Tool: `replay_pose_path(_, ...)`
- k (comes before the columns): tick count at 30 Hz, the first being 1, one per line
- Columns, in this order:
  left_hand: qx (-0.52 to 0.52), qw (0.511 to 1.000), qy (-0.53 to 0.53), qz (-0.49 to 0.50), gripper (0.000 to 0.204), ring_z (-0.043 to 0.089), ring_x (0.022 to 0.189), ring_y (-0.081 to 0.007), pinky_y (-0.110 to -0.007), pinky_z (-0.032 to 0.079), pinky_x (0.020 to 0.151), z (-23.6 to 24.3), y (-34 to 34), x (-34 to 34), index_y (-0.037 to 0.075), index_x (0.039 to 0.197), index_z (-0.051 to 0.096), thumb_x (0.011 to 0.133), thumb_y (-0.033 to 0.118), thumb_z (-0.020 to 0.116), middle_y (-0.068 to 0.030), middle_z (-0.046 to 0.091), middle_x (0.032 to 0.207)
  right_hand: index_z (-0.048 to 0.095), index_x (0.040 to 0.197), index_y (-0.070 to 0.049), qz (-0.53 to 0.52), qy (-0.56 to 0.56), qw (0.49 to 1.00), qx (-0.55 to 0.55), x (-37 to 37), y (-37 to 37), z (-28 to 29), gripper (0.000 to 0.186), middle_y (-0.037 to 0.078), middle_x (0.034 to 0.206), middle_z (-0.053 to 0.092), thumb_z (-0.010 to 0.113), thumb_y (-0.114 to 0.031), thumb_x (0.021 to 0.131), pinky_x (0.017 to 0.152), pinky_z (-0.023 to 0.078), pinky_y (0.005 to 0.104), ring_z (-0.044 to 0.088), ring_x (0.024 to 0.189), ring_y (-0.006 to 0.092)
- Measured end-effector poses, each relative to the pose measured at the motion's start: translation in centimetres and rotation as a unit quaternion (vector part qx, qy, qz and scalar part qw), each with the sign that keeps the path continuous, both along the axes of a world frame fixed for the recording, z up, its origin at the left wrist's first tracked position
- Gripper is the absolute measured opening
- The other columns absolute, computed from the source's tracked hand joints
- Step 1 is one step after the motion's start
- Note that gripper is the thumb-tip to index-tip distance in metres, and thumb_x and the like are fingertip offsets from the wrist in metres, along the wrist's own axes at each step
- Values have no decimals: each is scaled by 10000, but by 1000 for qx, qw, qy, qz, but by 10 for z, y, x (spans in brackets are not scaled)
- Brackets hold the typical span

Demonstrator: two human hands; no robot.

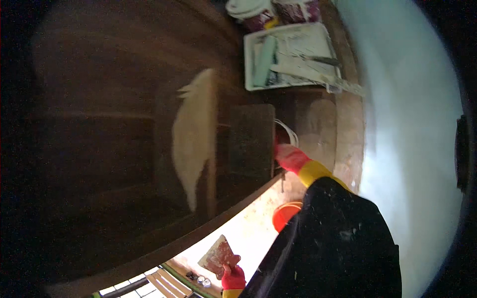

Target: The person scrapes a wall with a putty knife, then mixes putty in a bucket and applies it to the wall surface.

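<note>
My right hand (pixel 293 158), in a red and yellow rubber glove, reaches to the right edge of a dark rectangular panel (pixel 251 141). Its fingers are partly hidden there, so I cannot tell whether they grip it. Just behind shows the white rim of a bucket (pixel 290 130). At the lower edge my left hand (pixel 233 279), gloved alike, is closed on a flat squarish board (pixel 216 256), reddish-brown and smeared with pale material. A cream patch (pixel 193 141) with a ragged left side lies on the dark surface left of the panel.
Beyond stands a white tray (pixel 248 67) holding a green block (pixel 265 60) and smeared tools, with paint pails (pixel 248 9) behind it. An orange bucket (pixel 285 216) is beside my black right sleeve (pixel 343 238). A pale wall (pixel 407 124) rises at right; dark wood (pixel 99 149) fills the left.
</note>
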State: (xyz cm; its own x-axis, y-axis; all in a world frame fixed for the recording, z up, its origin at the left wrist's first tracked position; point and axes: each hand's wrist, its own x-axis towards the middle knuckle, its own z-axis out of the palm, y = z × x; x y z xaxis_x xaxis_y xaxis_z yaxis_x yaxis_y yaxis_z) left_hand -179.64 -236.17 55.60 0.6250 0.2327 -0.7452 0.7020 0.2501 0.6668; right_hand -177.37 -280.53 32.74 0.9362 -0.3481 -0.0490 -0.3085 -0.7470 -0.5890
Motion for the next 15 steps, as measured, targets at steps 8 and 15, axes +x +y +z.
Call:
replay_pose_path(8,101,986,-79,-103,304,557,892,-186,-333,493,696,-62,57,-17,42,1098,521,892,262,560,-74,596,1026,612,1003,-88,-292,-105,916,254,-58,-42,-24,242,94,864,616,564,-184,786,598,476,358,586,733,262)
replay_pose_path(15,232,928,-156,-247,304,584,870,-207,-322,492,689,-172,81,-4,50,1064,535,891,300,554,-78,628,982,648,943,-88,-362,-106,847,374,-94,-106,-90,224,94,774,625,548,-259,837,544,482,338,601,630,228)
